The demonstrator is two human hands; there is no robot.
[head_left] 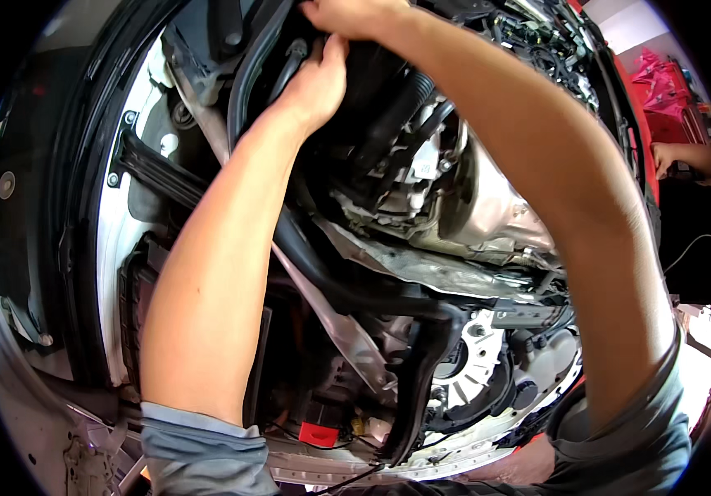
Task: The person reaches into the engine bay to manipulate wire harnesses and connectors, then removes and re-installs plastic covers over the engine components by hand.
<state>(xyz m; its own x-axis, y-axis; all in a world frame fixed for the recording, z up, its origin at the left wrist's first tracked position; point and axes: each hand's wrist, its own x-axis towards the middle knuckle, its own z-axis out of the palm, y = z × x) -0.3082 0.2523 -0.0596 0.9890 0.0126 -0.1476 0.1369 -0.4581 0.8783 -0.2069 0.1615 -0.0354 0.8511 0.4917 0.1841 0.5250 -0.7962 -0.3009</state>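
Both arms reach deep into a car's engine bay. My left hand [316,89] is at the upper middle, beside a black hose [249,70], its fingers curled and partly hidden in shadow; what they grip is unclear. My right hand [355,18] is just above it at the top edge, fingers bent, its fingertips on or near dark parts that I cannot make out. Below and between my forearms are engine parts [413,157], a silver metal shield [496,194] and a long black hose [322,264]. My forearms hide part of the bay.
A white round strut mount [464,355] and red-lidded box [318,434] sit low in the bay. A black brace [161,174] is at left. At far right, another person's hand [668,157] is near a red toolbox [669,116] with pink material [653,70] on it.
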